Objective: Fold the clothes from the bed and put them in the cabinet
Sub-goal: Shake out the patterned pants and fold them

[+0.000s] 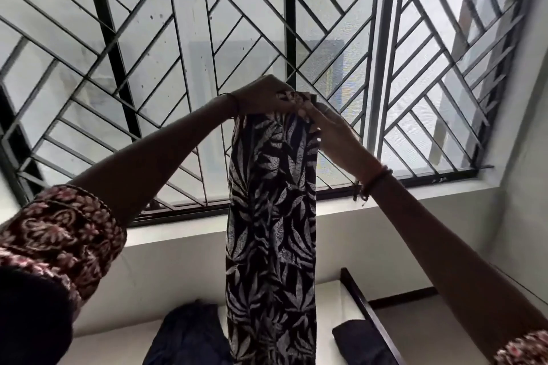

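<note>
A long black garment with a white leaf print [271, 216] hangs straight down in the middle of the view, folded into a narrow strip. Both arms are raised in front of the window. My left hand [261, 95] grips its top edge from the left. My right hand [329, 127] pinches the same top edge from the right, close beside the left hand. The garment's lower end runs out of the frame at the bottom, above the bed [124, 344].
A large window with a black diagonal metal grille [207, 38] fills the background above a white sill [370, 201]. On the bed lie a dark garment [189, 335] to the left and a dark folded piece [361, 341] to the right. A dark bed frame [358, 296] runs at the right.
</note>
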Demonstrator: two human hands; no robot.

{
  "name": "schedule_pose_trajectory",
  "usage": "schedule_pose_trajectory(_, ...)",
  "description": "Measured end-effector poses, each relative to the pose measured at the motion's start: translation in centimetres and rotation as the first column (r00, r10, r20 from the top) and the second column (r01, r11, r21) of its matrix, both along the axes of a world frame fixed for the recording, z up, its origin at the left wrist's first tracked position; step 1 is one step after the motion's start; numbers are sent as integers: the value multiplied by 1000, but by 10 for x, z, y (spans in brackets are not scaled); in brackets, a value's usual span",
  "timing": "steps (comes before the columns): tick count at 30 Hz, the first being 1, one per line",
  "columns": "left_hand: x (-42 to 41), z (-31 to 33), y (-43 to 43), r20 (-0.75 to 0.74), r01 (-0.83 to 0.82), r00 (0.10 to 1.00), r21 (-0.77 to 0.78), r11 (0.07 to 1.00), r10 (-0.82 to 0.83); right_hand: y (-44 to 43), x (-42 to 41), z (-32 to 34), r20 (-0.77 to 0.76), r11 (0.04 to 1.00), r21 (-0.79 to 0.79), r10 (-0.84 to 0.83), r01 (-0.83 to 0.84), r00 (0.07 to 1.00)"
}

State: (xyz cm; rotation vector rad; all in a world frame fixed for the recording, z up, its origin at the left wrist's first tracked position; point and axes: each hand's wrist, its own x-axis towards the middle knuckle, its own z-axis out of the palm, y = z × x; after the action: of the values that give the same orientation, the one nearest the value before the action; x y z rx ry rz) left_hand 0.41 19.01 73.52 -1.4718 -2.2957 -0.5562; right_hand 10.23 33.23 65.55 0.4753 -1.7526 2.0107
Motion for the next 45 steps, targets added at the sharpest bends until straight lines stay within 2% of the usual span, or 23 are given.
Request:
schedule_pose_trajectory(4,2,-1,-7,82,34,996,53,998,-38,13,1,-44,106,998,46,34,-39,994)
schedule_pose_trajectory(8,3,5,-16,114,54,992,62,997,-61,27,-2,-103,182,984,165,36,-66,983)
schedule_pose_trajectory(11,3,10,-23,103,48,993,71,996,-56,24,-2,-139,190,963,261,-124,72,974)
schedule_pose_trajectory(14,1,15,-30,84,25,996,83,996,-32,19,-1,-167,164,898,394,-277,195,947)
schedule_pose_trajectory(18,3,15,-36,111,30,993,111,993,-43,14,0,-189,132,852,479,-306,210,943)
schedule_pose_trajectory(21,7,12,-37,111,24,993,114,993,-37,17,-6,-193,173,838,513,-316,188,933)
schedule_pose_trajectory(23,9,12,-39,112,24,993,125,992,-38,21,-10,-195,222,851,486,-339,198,914)
schedule_pose_trajectory(25,8,12,-42,116,15,993,138,990,-31,26,-11,-199,280,900,373,-341,226,897)
schedule_pose_trajectory(28,9,14,-46,134,25,990,145,989,-45,31,-10,-208,317,964,159,-254,213,914)
schedule_pose_trajectory(30,9,14,-47,136,49,988,138,989,-68,31,-10,-216,323,973,122,-224,194,919)
schedule_pose_trajectory(35,7,15,-45,186,60,978,162,985,-90,22,-10,-236,334,982,106,-183,156,925)
schedule_pose_trajectory(41,12,19,-46,258,110,955,159,981,-149,16,-4,-242,348,963,18,-258,268,902)
schedule_pose_trajectory(45,9,19,-48,279,68,953,175,982,-116,2,7,-244,467,975,124,-221,184,856)
